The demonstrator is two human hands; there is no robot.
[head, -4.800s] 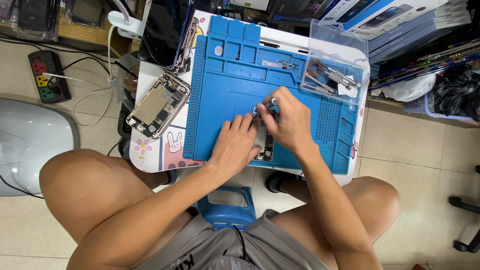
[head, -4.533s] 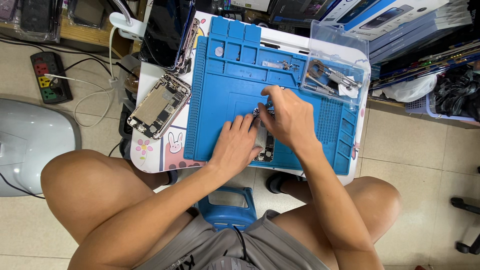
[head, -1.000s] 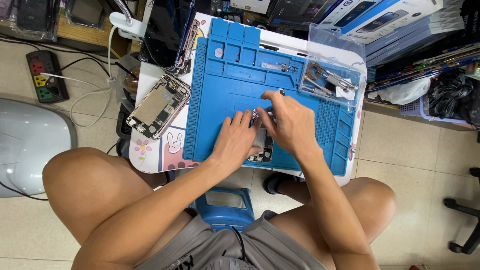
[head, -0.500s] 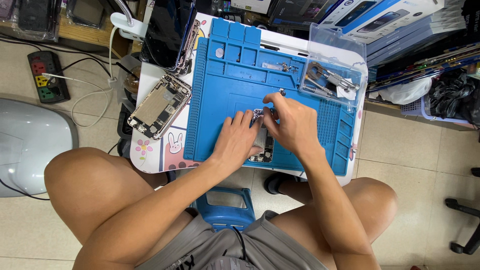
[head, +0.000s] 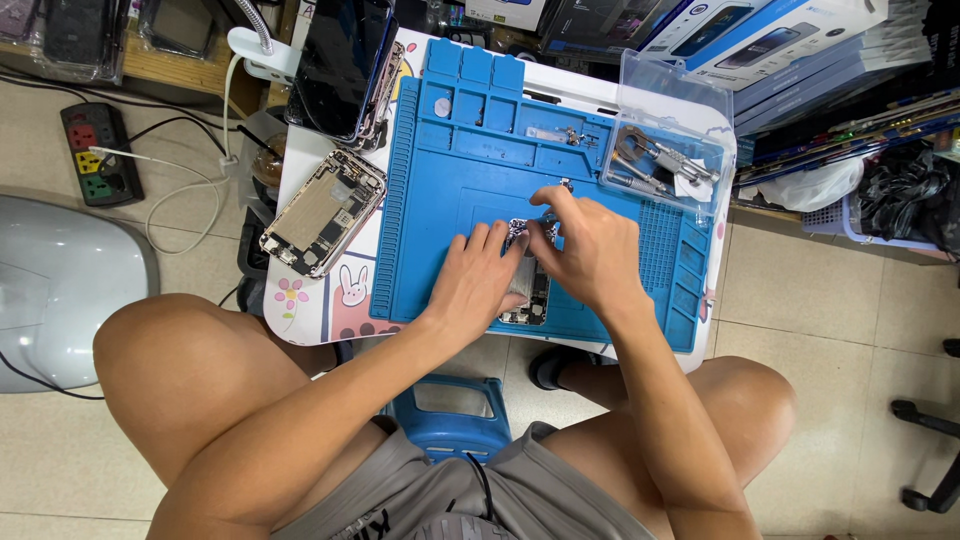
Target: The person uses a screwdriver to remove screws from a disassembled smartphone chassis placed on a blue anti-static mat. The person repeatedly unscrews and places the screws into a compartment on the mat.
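Observation:
An opened phone body [head: 527, 296] lies on the blue repair mat [head: 450, 170], mostly covered by both hands. My left hand [head: 478, 280] rests flat on its left side and holds it down. Fingers of my right hand [head: 590, 250] pinch a small metal part [head: 522, 228] at the phone's top end. Whether a tool is in that hand is hidden.
A second opened phone shell [head: 323, 212] lies at the left of the small white table [head: 310, 315]. A dark phone screen [head: 345, 60] leans at the back left. A clear plastic box with tools [head: 660, 160] sits at the mat's right. A power strip [head: 100, 150] lies on the floor.
My right hand has shifted slightly left and down over the phone's top end. The left hand stays pressed on the phone.

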